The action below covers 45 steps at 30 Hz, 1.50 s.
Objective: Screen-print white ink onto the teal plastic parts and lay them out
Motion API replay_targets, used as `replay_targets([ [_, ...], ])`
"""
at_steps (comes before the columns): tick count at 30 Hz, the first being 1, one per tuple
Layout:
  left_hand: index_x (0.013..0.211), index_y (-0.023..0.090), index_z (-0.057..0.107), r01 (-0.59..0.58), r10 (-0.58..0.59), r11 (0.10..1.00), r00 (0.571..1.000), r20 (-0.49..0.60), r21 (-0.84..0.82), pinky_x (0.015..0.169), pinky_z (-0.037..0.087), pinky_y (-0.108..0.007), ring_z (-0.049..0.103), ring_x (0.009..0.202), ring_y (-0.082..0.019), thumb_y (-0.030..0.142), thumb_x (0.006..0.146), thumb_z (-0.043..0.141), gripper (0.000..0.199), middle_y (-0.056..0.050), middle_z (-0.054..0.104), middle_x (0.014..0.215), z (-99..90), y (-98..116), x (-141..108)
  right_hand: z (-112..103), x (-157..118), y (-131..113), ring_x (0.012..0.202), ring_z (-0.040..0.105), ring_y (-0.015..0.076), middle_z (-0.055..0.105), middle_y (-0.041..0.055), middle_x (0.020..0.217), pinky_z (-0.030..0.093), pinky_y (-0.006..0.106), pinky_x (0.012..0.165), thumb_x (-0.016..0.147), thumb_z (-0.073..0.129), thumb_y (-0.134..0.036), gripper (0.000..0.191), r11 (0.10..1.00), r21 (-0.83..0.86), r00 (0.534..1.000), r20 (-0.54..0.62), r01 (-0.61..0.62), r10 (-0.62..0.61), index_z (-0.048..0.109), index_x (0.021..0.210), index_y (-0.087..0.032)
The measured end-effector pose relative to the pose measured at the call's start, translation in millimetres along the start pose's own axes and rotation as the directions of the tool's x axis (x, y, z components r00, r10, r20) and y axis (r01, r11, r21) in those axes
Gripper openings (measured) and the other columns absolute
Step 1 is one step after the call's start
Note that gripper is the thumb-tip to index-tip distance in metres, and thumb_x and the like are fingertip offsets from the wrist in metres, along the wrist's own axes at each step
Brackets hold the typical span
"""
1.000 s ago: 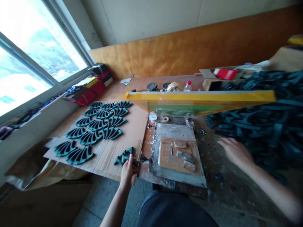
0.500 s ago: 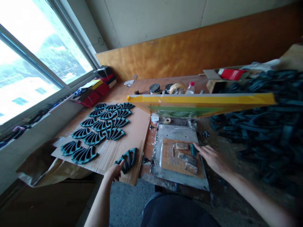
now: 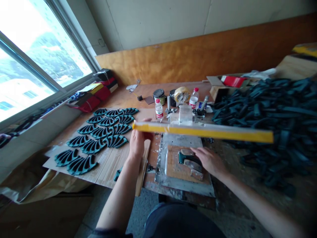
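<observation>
Left hand: I'm closing the left hand around the near-left end of the frame, fingers wrapping behind it; I'm guessing that grip is steadying its height.
Frame: the yellow-edged frame is showing almost edge-on, appearing to be hanging above the metal plate.
Right hand: I'm seeing the right hand with fingers stretched leftward, not clenched, its tips lying at the upper edge of the green piece; I'm not able to tell whether they are pressing.
Green piece: the curved green piece is lying on the wooden board, partly hiding behind the fingers.
Blocks: the small blocks are sitting right by that piece, probably serving to prop or locate its curve.
Cardboard: on the left, fan-shaped pieces are lying in slanting rows on the cardboard sheet, likely being spread so that they aren't stacking. Another piece is peeking out from under the left forearm.
Pile: the loose heap of green parts is filling the bench's right side, within easy reach of the right arm.
Back of bench: on the bench, two bottles, a lidded jar and a tape roll are standing behind the frame, seemingly out of the way.
</observation>
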<state>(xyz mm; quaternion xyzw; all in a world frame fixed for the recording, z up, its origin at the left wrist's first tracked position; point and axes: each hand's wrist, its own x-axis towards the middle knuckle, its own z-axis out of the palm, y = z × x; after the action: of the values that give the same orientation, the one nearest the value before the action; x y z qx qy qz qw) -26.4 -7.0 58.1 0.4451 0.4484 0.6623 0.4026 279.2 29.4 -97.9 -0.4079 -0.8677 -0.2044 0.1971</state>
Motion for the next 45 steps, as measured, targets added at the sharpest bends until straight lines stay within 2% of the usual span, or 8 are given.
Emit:
replay_targets([
  [2,0.094,0.013,0.07,0.143,-0.143,0.986,0.99,-0.013,0.082,0.054,0.044,-0.023,0.059,0.06,-0.013,0.071,0.082,0.042,0.065,-0.003,0.066,0.068,-22.5,-22,-27,-9,8,24,0.068,0.064,0.0151,0.072,0.0055,0.081,0.055,0.025,0.064,0.09,0.044,-0.018,0.029,0.989,-0.087,0.99,-0.083,-0.123,0.116,0.071,0.081,-0.017],
  [6,0.115,0.015,0.066,0.398,-0.405,0.888,0.914,-0.018,0.232,0.058,0.045,-0.023,0.06,0.063,-0.014,0.061,0.074,0.063,0.062,-0.002,0.067,0.074,-54.4,-85,-72,-21,52,39,0.097,0.063,0.0215,0.064,0.0109,0.113,0.054,0.031,0.081,0.088,0.057,-0.027,0.039,0.968,0.14,0.966,-0.128,-0.207,0.225,0.058,0.125,-0.017],
  [9,0.136,0.019,0.05,0.436,-0.443,0.846,0.895,-0.051,0.306,0.063,0.049,-0.026,0.063,0.069,-0.018,0.058,0.072,0.066,0.076,-0.003,0.069,0.078,-62.1,-134,-83,-20,88,16,0.111,0.054,0.0296,0.056,0.0159,0.122,0.047,0.042,0.092,0.078,0.07,-0.032,0.056,0.959,0.241,0.988,-0.001,-0.152,0.157,0.052,0.128,-0.014],
  [14,0.134,0.02,0.052,0.382,-0.417,0.801,0.908,-0.028,0.46,0.072,0.05,-0.028,0.066,0.082,-0.021,0.054,0.08,0.058,0.064,-0.006,0.071,0.087,-71.8,-169,-80,-14,79,-32,0.083,0.057,0.0217,0.064,0.0066,0.083,0.045,0.031,0.073,0.081,0.057,-0.012,0.008,0.959,0.279,0.968,0.25,-0.052,-0.021,0.06,0.084,-0.019],
  [21,0.131,0.021,0.055,0.293,-0.378,0.746,0.926,0.017,0.598,0.073,0.049,-0.03,0.067,0.083,-0.023,0.054,0.085,0.05,0.057,-0.007,0.072,0.088,-74.2,-159,-79,-38,35,-27,0.078,0.054,0.0188,0.061,0.0028,0.077,0.041,0.029,0.068,0.078,0.048,-0.002,0.02,0.82,0.513,0.885,0.219,0.254,-0.411,0.058,0.076,-0.02],
  [31,0.132,0.018,0.054,0.363,-0.411,0.801,0.912,-0.003,0.476,0.071,0.049,-0.028,0.067,0.081,-0.022,0.054,0.08,0.058,0.063,-0.007,0.072,0.087,-73.8,-160,-80,-25,16,-38,0.085,0.058,0.0201,0.065,0.0056,0.087,0.047,0.031,0.074,0.086,0.047,-0.009,0.023,0.845,0.486,0.946,0.102,0.222,-0.307,0.066,0.095,-0.019],
  [39,0.136,0.018,0.049,0.392,-0.423,0.859,0.906,0.025,0.329,0.055,0.043,-0.023,0.059,0.061,-0.015,0.062,0.078,0.058,0.073,0.0,0.066,0.069,-63.3,-100,-71,-44,113,15,0.08,0.062,0.0214,0.063,0.005,0.101,0.049,0.031,0.067,0.082,0.066,-0.04,0.057,0.915,0.319,0.964,0.176,-0.246,0.198,0.05,0.135,-0.029],
  [45,0.1,0.015,0.067,0.191,-0.191,0.981,0.982,-0.005,0.035,0.052,0.043,-0.022,0.059,0.061,-0.013,0.067,0.082,0.046,0.059,-0.004,0.068,0.077,-24.6,-27,-25,-30,66,74,0.076,0.06,0.0218,0.064,0.0085,0.087,0.046,0.032,0.069,0.09,0.047,-0.047,0.037,0.815,0.377,0.888,0.047,-0.44,0.458,0.065,0.104,-0.017],
])
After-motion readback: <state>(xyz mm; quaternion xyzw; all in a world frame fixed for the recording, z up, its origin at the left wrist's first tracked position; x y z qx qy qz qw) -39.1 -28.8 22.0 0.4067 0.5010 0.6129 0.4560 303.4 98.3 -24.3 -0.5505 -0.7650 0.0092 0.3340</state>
